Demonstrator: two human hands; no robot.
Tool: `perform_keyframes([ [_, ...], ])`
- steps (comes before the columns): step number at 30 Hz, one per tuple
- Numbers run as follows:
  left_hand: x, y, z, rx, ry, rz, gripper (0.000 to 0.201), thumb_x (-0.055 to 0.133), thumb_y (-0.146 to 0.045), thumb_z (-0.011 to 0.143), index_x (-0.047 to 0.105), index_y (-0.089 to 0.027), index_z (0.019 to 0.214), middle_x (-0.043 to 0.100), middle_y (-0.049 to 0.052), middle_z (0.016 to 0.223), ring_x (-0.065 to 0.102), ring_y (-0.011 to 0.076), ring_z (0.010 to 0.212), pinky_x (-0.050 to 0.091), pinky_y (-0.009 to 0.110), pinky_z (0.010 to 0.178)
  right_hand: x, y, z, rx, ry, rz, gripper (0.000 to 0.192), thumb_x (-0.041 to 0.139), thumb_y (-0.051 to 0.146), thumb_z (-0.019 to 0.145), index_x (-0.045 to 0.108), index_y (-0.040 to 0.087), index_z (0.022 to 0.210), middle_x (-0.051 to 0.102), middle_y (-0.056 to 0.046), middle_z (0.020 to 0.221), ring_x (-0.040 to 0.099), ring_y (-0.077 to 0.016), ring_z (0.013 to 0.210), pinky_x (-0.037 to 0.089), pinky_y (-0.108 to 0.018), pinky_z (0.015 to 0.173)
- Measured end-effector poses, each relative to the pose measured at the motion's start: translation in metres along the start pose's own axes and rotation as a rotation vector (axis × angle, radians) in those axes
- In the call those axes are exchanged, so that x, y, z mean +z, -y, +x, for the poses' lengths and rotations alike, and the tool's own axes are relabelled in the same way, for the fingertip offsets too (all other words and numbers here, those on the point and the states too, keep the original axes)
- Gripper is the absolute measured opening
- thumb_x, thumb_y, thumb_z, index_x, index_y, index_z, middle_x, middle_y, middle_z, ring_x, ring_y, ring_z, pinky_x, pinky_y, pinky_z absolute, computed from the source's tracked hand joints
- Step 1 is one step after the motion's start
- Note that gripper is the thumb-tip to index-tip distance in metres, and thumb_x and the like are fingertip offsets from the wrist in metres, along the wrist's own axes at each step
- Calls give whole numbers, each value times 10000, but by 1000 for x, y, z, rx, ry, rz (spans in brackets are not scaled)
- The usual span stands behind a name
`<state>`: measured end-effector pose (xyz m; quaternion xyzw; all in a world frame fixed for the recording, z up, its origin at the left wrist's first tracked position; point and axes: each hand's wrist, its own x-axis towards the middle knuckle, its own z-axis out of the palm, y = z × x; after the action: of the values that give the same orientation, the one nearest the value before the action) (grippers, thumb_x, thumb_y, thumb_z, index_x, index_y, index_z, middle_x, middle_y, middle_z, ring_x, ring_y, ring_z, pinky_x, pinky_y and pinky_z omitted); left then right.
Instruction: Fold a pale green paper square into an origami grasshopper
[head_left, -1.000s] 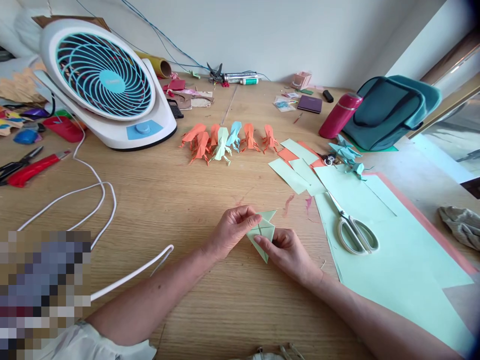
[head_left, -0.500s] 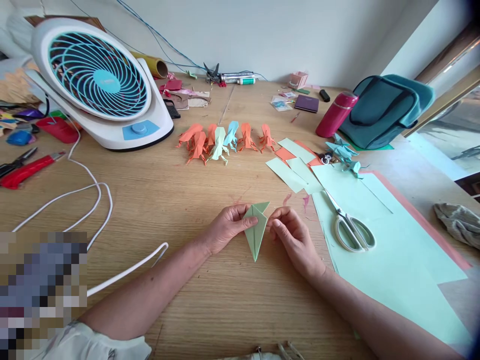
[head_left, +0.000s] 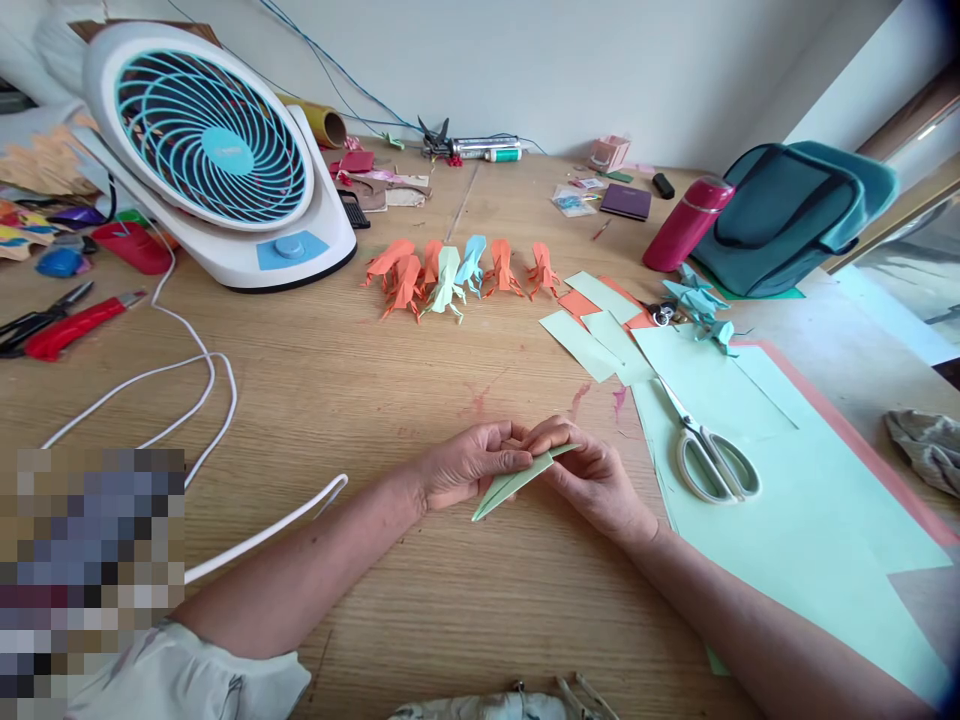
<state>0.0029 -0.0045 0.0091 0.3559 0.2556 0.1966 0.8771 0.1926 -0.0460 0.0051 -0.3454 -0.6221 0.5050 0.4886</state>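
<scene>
A folded piece of pale green paper (head_left: 517, 482) is held between my two hands above the wooden table, its narrow point aimed down and left. My left hand (head_left: 474, 464) pinches it along the upper side, thumb on top. From the other end, my right hand (head_left: 589, 478) grips the paper, with fingers behind and thumb near the lower edge. The fingertips of both hands meet at the top, hiding part of the folds. Beyond the hands stand several folded paper figures: orange ones (head_left: 502, 268), a pale green one (head_left: 446, 283) and a blue one (head_left: 472, 264).
White-handled scissors (head_left: 716, 465) lie on large pale green sheets (head_left: 810, 530) at right, near small cut strips (head_left: 583, 345). A pink bottle (head_left: 688, 224) and teal bag (head_left: 787, 220) stand behind. At left are a fan (head_left: 225, 150), white cable (head_left: 225, 400) and red-handled cutter (head_left: 82, 325).
The folded paper has turned from pointing straight down to slanting down-left. My right hand has come in from beside it and taken hold of its right end. The view has shifted slightly.
</scene>
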Motion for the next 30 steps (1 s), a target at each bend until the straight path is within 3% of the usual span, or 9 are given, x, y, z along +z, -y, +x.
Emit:
perform_keyframes([
  [5, 0, -4, 0, 35, -95, 224, 495, 814, -541, 736, 624, -160, 988, 663, 35, 836, 624, 129, 690, 498, 236, 600, 1, -2, -2, 157, -63, 99, 244, 731, 442, 854, 626, 222, 843, 606, 15, 727, 584, -131, 642, 499, -286, 639],
  [11, -9, -25, -4, 229, -216, 453, 595, 469, -669, 928, 711, -127, 890, 683, 59, 820, 625, 148, 760, 488, 264, 725, 0, -2, 1, 271, -120, -59, 333, 717, 527, 817, 632, 206, 844, 623, -8, 738, 566, -157, 700, 483, -287, 658],
  [15, -10, -31, -7, 253, -267, 779, 340, 698, -480, 842, 681, -141, 824, 632, 4, 762, 559, 118, 707, 429, 232, 660, 0, -4, 1, 276, -119, -139, 311, 697, 504, 833, 620, 205, 872, 600, -3, 750, 517, -144, 675, 436, -270, 616],
  [20, -11, -23, -4, 247, -251, 813, 182, 713, -324, 812, 655, -153, 836, 624, -9, 779, 567, 114, 720, 445, 236, 672, 0, -7, 1, 263, -105, -164, 300, 689, 489, 847, 587, 207, 832, 556, 10, 740, 485, -134, 665, 416, -263, 606],
  [23, -10, -17, -6, 246, -252, 797, 171, 717, -246, 781, 630, -164, 902, 640, -7, 801, 599, 124, 750, 470, 242, 698, 1, -8, 1, 244, -93, -120, 295, 692, 484, 848, 588, 209, 876, 571, 2, 781, 506, -136, 688, 434, -264, 620],
  [26, -4, -11, -14, 278, -336, 835, 241, 702, -194, 774, 570, -190, 975, 643, -8, 836, 627, 138, 770, 483, 244, 685, 2, -7, 1, 224, -62, -123, 262, 680, 437, 863, 585, 207, 944, 564, 4, 805, 486, -125, 676, 417, -256, 600],
  [30, 5, 0, -28, 319, -414, 1046, 247, 699, -165, 800, 541, -213, 984, 615, -18, 871, 611, 130, 760, 478, 239, 675, 0, -3, -2, 237, -23, -267, 168, 640, 336, 884, 606, 197, 972, 410, 60, 649, 362, -102, 573, 311, -241, 518],
])
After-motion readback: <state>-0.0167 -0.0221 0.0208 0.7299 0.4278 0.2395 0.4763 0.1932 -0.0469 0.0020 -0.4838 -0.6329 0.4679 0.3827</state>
